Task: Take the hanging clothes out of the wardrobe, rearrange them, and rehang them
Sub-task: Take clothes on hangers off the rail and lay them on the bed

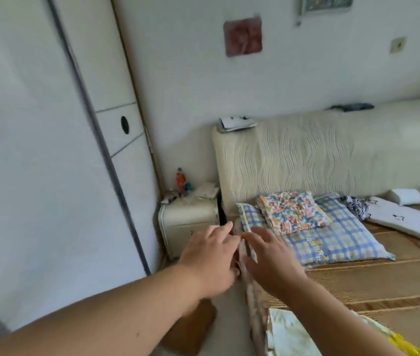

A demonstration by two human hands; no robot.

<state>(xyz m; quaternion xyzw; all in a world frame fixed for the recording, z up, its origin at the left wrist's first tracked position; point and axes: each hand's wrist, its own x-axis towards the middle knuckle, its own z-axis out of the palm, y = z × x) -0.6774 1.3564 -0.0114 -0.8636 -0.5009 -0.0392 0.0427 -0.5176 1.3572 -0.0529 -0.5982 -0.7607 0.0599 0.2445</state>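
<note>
- The left hand (210, 258) and right hand (270, 258) were stretched forward side by side, fingers straight and loosely spread, holding nothing.
- They hovered above the edge of the bed with its woven straw mat (383, 278), in front of the cream bedside cabinet (190, 219).
- The tall white sliding-door wardrobe (36, 150) stood upright to their left with its doors closed, and the left hand was nearer.
- No hanging clothes showed; presumably they hung behind those doors.

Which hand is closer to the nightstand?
Left. The left hand reaches in front of the nightstand, at its right corner; the right hand is farther right, over the bed edge by the pillow.
</note>
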